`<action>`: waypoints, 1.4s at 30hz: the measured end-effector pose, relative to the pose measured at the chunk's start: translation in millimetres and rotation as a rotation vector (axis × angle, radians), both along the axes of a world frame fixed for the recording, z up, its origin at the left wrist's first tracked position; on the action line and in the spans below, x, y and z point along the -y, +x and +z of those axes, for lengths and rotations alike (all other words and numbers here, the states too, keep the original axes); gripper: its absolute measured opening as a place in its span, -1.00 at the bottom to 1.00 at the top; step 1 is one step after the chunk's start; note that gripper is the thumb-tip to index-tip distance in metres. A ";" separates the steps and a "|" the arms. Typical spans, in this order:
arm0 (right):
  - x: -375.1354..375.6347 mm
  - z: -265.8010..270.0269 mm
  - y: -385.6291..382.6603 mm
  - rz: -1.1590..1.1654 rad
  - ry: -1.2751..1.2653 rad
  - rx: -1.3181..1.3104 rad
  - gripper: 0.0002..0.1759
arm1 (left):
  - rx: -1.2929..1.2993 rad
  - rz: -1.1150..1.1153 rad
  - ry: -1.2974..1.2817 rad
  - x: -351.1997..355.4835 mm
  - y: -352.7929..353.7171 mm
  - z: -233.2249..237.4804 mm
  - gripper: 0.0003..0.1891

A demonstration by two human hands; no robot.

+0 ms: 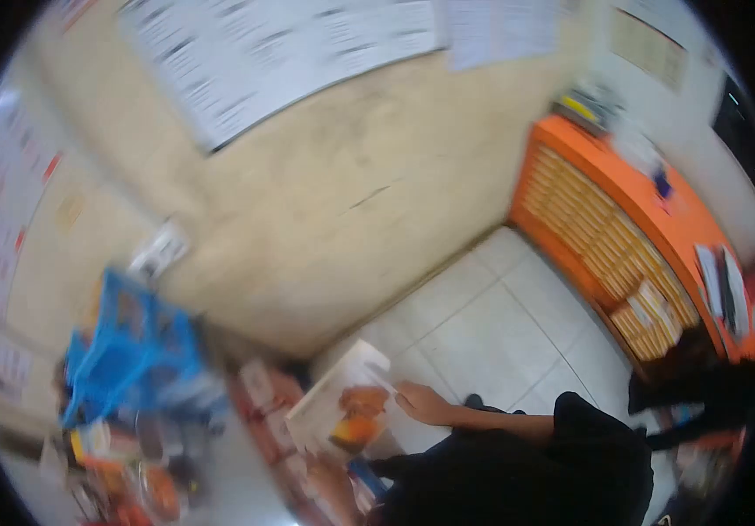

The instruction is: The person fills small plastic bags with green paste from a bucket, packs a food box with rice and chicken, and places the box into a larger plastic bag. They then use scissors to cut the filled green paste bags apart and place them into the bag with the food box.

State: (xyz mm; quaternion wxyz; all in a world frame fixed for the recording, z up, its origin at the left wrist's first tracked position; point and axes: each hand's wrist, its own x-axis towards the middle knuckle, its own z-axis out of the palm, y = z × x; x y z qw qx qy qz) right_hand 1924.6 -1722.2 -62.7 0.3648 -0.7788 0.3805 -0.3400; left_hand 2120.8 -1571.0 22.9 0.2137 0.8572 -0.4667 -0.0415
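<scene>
A white box (316, 405) printed with a picture of browned food and something orange-yellow is held tilted in front of my body. My right hand (421, 403) is closed on its right edge. My left hand (332, 486), blurred by motion, is at the lower edge of the box and appears to grip it; its fingertips are not clear. Close to the left hand is a small blue-and-white item (365, 478), too blurred to name. Several reddish packages (268, 390) lie just left of the box.
Blue plastic stools (132, 351) stand stacked at the left, above blurred containers (154, 486). An orange counter (601, 153) with slatted front runs along the right, bearing papers (719, 285). A whiteboard (299, 53) hangs on the wall. The floor is tiled (483, 324).
</scene>
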 end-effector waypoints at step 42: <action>113.1 -91.4 -1061.2 -2.086 0.279 -0.746 -0.45 | -0.480 -1.542 0.209 775.6 -1125.4 -158.6 -0.53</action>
